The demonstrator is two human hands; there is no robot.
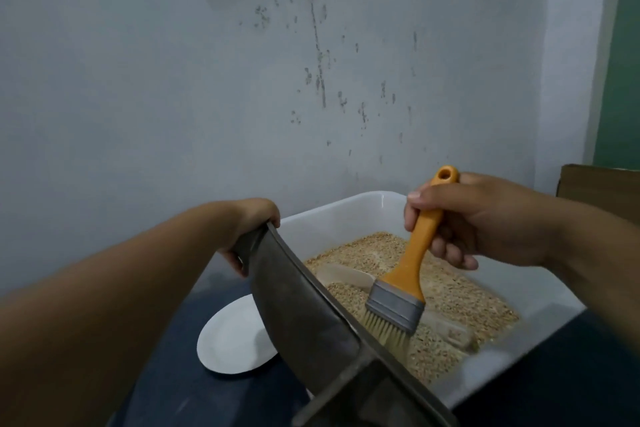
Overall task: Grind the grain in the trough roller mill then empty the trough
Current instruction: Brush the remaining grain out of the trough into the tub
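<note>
While the left hand grips the trough by its far end, long axis slanting from centre frame to bottom right over the tub, the right hand holds the brush, bristles at the trough's inner edge, lower centre.

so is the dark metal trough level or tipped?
Tipped: dark metal trough held on edge over the white plastic tub by the left hand.

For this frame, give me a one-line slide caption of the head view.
Left hand tilts the metal trough over a white tub of grain while the right hand brushes it with an orange-handled brush.
</note>
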